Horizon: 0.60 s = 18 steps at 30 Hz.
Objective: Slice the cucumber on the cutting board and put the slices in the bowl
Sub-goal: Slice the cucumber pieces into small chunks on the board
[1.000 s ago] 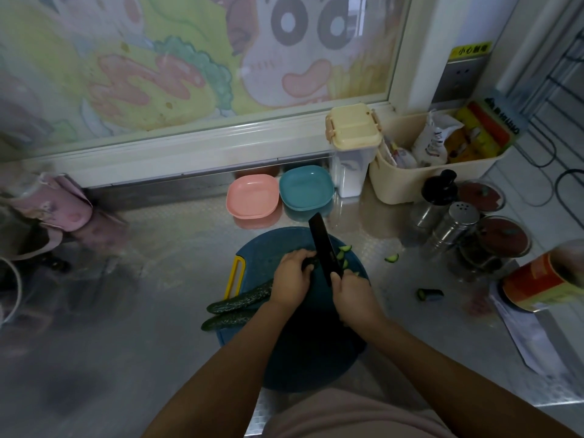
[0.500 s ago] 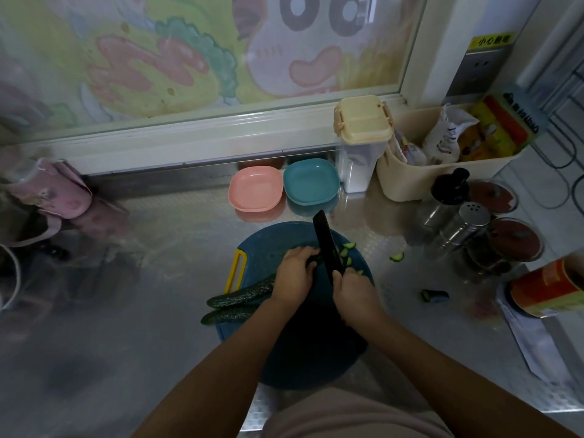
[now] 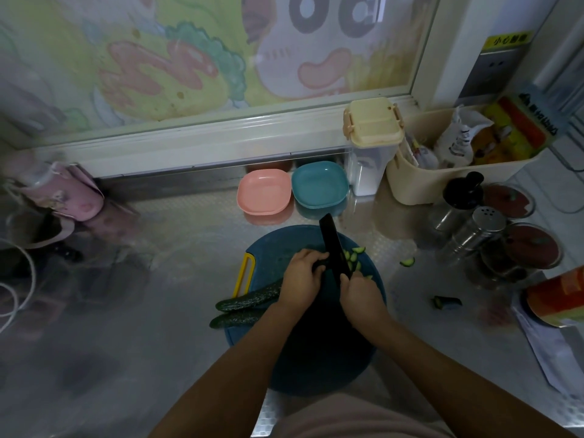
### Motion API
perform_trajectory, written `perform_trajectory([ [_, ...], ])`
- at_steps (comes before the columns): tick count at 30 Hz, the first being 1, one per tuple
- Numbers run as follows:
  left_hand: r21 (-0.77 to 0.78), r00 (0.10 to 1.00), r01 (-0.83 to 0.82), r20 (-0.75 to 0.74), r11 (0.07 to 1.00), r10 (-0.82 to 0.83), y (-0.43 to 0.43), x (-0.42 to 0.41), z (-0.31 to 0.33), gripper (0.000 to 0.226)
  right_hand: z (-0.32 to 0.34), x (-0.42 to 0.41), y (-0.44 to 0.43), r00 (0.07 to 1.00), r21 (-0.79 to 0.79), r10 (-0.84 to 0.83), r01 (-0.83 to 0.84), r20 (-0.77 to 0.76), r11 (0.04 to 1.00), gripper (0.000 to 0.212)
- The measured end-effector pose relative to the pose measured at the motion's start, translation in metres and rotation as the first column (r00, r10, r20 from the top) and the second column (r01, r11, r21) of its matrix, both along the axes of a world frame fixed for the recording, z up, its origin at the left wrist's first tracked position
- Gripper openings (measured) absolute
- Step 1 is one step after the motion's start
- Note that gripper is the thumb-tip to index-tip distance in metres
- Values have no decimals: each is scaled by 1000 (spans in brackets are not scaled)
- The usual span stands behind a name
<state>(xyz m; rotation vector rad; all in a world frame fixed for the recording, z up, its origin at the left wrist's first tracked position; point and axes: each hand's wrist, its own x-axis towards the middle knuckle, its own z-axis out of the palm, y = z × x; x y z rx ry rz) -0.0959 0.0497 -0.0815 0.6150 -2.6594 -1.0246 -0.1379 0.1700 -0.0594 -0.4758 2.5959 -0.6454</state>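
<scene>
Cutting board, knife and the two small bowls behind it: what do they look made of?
The cutting board: likely plastic, matte dark teal with a moulded yellow handle. The knife: uniformly black, non-reflective blade, so ceramic or coated steel; I cannot tell which. The pink bowl and teal bowl: probably plastic or melamine, smooth solid colour with a soft sheen.

The left hand (image 3: 300,279) pins a cucumber (image 3: 249,300) on the round board (image 3: 278,248) while the right hand (image 3: 363,295) apparently grips the black knife (image 3: 331,245).
</scene>
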Motion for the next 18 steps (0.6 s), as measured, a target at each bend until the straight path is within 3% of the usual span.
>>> perform_trajectory([
  [18, 25, 999, -31, 22, 999, 30, 4, 0, 3, 27, 15, 5, 5, 999, -23, -6, 5, -44, 1000, 40],
])
